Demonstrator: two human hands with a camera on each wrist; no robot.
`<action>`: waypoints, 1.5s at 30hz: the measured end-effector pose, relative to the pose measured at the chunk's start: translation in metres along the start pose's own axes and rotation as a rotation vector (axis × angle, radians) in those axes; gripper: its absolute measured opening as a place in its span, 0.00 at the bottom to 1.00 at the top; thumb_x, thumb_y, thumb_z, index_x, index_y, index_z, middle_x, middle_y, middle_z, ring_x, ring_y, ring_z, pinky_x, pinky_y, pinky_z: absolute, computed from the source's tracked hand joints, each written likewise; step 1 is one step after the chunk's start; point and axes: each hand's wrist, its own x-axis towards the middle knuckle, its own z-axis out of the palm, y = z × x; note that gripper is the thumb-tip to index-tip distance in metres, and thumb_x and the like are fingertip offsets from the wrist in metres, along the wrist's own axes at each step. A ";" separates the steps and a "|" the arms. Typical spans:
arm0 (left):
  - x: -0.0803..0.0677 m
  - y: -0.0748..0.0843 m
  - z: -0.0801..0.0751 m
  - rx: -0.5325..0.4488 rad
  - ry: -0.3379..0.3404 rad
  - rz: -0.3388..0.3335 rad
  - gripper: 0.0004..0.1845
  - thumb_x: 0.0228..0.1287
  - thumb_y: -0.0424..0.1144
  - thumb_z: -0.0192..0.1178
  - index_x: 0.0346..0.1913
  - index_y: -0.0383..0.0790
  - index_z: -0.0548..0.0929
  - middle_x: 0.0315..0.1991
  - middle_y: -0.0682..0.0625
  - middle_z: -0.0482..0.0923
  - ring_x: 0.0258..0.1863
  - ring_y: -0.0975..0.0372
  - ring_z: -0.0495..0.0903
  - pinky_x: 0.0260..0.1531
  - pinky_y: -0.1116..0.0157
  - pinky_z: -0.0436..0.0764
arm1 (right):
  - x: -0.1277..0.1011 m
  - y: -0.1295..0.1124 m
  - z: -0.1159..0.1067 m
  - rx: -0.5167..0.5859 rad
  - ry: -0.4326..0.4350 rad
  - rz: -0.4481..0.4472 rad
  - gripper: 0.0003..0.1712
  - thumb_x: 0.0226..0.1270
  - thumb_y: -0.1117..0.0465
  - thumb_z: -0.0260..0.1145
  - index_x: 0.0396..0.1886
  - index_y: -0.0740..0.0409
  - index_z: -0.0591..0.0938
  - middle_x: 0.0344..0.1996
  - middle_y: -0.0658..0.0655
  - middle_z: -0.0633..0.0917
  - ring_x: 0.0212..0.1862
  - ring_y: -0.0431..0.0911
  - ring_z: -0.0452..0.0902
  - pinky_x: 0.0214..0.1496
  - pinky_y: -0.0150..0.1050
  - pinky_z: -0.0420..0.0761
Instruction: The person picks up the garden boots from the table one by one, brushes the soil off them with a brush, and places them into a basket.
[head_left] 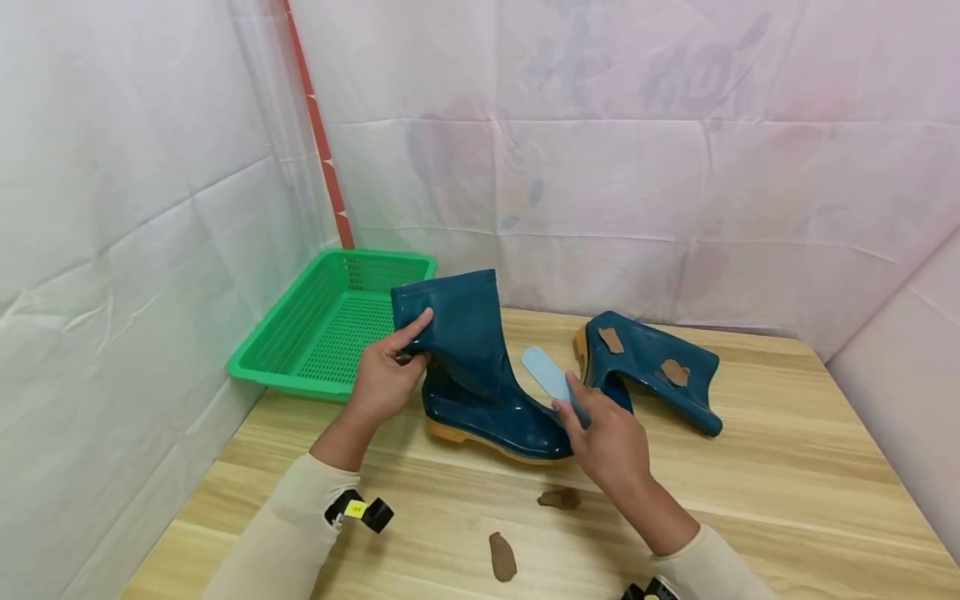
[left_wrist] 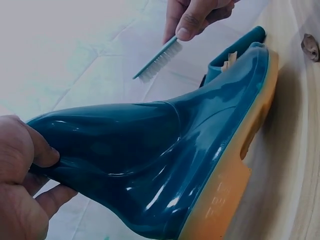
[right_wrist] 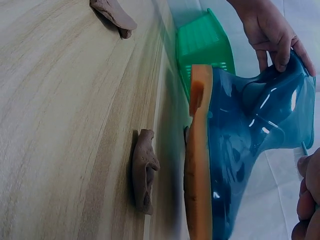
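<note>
Teal rubber boot (head_left: 480,375) upright on tabletop (head_left: 787,500), left hand (head_left: 384,375) pinching shaft top. Right hand (head_left: 607,437) grips brush (head_left: 547,373). Best to keep shaft pinned, stroke bristles downward, short passes.

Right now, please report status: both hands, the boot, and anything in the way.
Left hand grips upright boot at shaft top. Right hand holds brush above the boot's foot. Second boot lies behind, mud-patched. Mud lumps on table near the arms.
</note>
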 end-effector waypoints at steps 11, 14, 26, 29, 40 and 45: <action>0.001 0.003 -0.015 0.053 -0.171 -0.054 0.39 0.64 0.23 0.58 0.73 0.62 0.74 0.33 0.43 0.75 0.10 0.61 0.56 0.14 0.64 0.64 | -0.002 0.004 -0.002 -0.011 -0.001 0.018 0.32 0.64 0.57 0.77 0.66 0.61 0.81 0.46 0.69 0.87 0.45 0.63 0.86 0.28 0.54 0.83; -0.001 0.000 -0.022 0.080 -0.228 -0.031 0.39 0.63 0.24 0.59 0.75 0.58 0.72 0.23 0.48 0.62 0.13 0.62 0.58 0.18 0.64 0.66 | -0.003 0.005 -0.002 -0.010 -0.003 0.022 0.32 0.63 0.57 0.77 0.67 0.60 0.81 0.46 0.69 0.87 0.46 0.63 0.86 0.28 0.53 0.82; -0.009 -0.008 -0.032 0.091 -0.269 0.074 0.28 0.72 0.34 0.65 0.73 0.45 0.75 0.72 0.48 0.70 0.19 0.57 0.60 0.21 0.62 0.64 | -0.004 0.007 -0.002 -0.012 0.003 0.017 0.32 0.63 0.57 0.77 0.66 0.61 0.81 0.47 0.70 0.87 0.43 0.62 0.86 0.27 0.53 0.83; -0.010 -0.011 -0.032 0.094 -0.244 0.060 0.27 0.72 0.34 0.65 0.72 0.45 0.76 0.71 0.47 0.72 0.18 0.58 0.59 0.21 0.63 0.64 | -0.004 0.007 -0.003 -0.009 0.000 0.019 0.32 0.63 0.57 0.77 0.66 0.60 0.81 0.47 0.70 0.87 0.43 0.63 0.86 0.27 0.53 0.83; -0.012 -0.010 -0.022 0.091 -0.128 0.175 0.25 0.69 0.30 0.66 0.68 0.40 0.79 0.09 0.56 0.65 0.12 0.64 0.58 0.19 0.65 0.66 | -0.005 0.009 -0.004 -0.023 -0.035 0.045 0.32 0.66 0.55 0.75 0.68 0.60 0.80 0.50 0.69 0.86 0.47 0.62 0.86 0.31 0.55 0.84; -0.008 -0.005 -0.018 0.100 -0.080 0.226 0.25 0.67 0.27 0.67 0.67 0.40 0.80 0.33 0.43 0.87 0.26 0.63 0.75 0.28 0.65 0.71 | -0.005 0.011 -0.003 -0.027 -0.033 0.040 0.33 0.66 0.55 0.76 0.67 0.61 0.80 0.50 0.68 0.87 0.46 0.61 0.86 0.30 0.53 0.83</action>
